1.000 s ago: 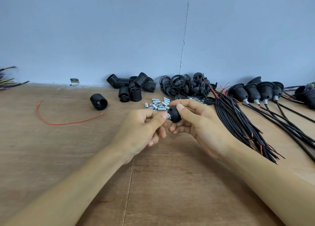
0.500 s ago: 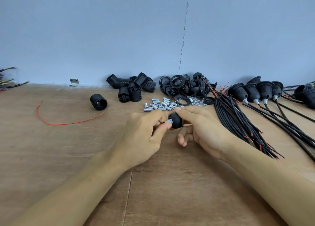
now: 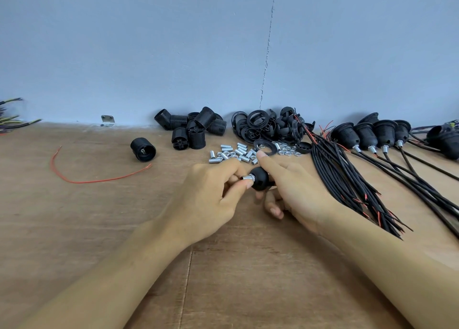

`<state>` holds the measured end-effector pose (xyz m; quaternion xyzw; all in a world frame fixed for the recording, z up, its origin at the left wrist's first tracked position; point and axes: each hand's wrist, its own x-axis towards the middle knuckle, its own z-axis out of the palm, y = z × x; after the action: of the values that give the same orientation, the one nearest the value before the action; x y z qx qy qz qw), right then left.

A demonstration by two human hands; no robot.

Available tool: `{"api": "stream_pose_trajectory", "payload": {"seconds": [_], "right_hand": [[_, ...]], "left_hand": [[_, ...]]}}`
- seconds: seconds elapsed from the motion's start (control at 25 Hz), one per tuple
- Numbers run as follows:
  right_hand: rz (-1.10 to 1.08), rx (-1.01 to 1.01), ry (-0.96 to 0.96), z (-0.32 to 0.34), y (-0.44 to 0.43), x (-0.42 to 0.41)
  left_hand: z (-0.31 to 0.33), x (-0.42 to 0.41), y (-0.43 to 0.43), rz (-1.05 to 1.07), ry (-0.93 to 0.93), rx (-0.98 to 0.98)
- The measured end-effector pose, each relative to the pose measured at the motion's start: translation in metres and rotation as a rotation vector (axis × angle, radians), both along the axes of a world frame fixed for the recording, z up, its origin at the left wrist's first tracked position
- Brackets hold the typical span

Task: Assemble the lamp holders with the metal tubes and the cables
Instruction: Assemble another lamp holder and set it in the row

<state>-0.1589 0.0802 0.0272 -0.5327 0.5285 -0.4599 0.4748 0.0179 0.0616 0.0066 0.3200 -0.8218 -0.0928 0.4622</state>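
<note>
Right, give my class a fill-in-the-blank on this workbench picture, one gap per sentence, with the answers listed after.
The left hand pinches a metal tube set in the ____ cap held by the right hand. The loose wire on the table is ____. The bundle of black cables lies ____ of both hands.
Missing words: black; red; right.

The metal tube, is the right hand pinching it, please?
No, the left hand pinches the metal tube; the right hand holds the black cap.
</note>
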Motion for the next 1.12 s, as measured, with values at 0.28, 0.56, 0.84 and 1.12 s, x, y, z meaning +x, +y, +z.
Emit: {"api": "stream_pose_trajectory", "payload": {"seconds": [0.28,0.56,0.84,1.12], "right_hand": [[-0.216,-0.327,0.475,-0.012,-0.007,0.002],[-0.301,-0.485,0.799,-0.002,-0.068,0.042],[0.064,-0.608,1.084,0.033,-0.125,0.103],[0.222,-0.501,1.018,0.031,-0.153,0.165]], "left_hand": [[-0.011,0.004,-0.017,0.301,-0.104,0.257],[-0.007,0.002,-0.025,0.356,-0.188,0.31],[-0.004,0.013,-0.036,0.507,-0.117,0.429],[-0.006,0.016,-0.033,0.534,-0.2,0.367]]}}
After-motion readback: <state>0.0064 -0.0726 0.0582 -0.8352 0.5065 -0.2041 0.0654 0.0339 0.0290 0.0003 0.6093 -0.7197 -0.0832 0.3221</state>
